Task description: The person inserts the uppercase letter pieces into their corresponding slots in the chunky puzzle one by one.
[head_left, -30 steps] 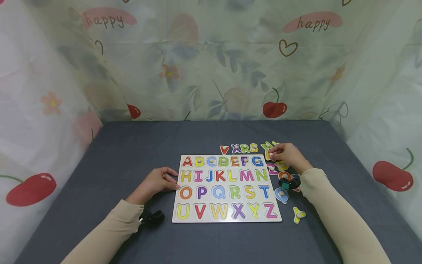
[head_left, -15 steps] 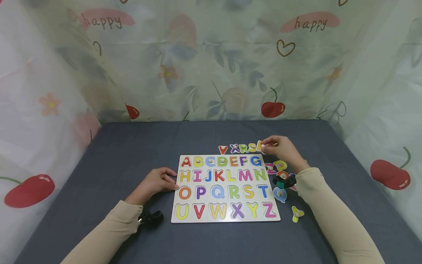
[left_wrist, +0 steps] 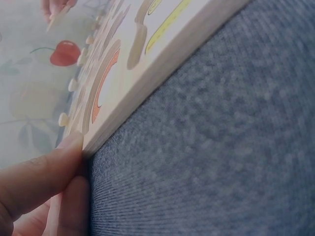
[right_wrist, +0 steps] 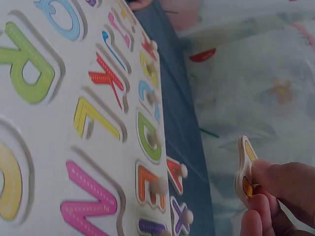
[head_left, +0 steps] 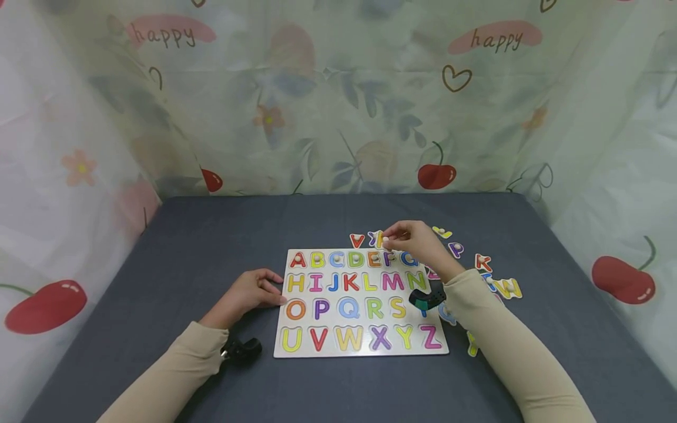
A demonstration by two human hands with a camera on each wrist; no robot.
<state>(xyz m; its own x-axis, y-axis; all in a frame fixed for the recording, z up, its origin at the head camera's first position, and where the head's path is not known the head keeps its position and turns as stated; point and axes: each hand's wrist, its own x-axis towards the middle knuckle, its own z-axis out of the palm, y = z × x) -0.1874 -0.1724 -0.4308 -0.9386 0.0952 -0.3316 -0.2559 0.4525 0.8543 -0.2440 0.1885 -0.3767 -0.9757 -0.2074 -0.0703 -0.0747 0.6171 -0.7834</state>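
Note:
The alphabet puzzle board (head_left: 330, 322) lies flat on the table. Knobbed letters A to G fill its top row; the lower rows show printed recesses. My left hand (head_left: 254, 291) holds the board's left edge, with thumb and finger at the rim in the left wrist view. Above the board's far edge, my right hand (head_left: 418, 244) pinches a yellow knobbed letter piece (right_wrist: 246, 172), seen nearly edge-on in the right wrist view; which letter it is cannot be told. Just beyond the board lie a red V (head_left: 357, 240) and a purple X (right_wrist: 180, 216), the X partly covered in the head view.
Loose letters lie right of the board: a purple P (head_left: 455, 250), a red K (head_left: 482, 262), a yellow W (head_left: 509, 288) and a yellow Y (head_left: 472, 343) partly under the right sleeve. A blue Q (head_left: 447, 314) sits near the right edge. Printed curtains surround the dark table.
My right hand has picked up the yellow letter from the pieces at the right and carried it left along the board's far edge. My left hand has stayed at the board's left edge.

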